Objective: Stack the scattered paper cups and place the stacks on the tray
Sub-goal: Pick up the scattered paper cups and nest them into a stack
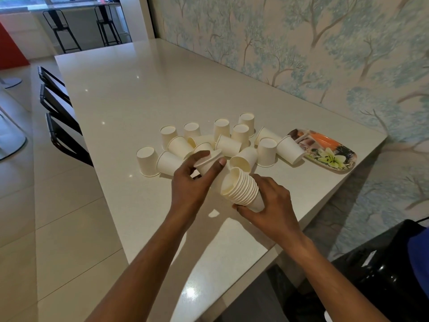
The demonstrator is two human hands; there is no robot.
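My right hand [269,201] grips a stack of several nested white paper cups [241,189], tilted with the open mouths toward the left. My left hand [192,180] holds a single paper cup [207,162] just left of the stack's mouth, rim up and tilted. Behind my hands, several loose paper cups [227,145] lie scattered on the white table [139,94], some upside down, some on their sides. The flowered tray [332,154] lies at the right, with one fallen cup [290,148] resting against its near-left end.
The table's right edge runs beside a wall with tree-pattern wallpaper. Black chairs [62,126] are tucked in along the left side. A black object [390,270] sits low at the bottom right, below the table edge.
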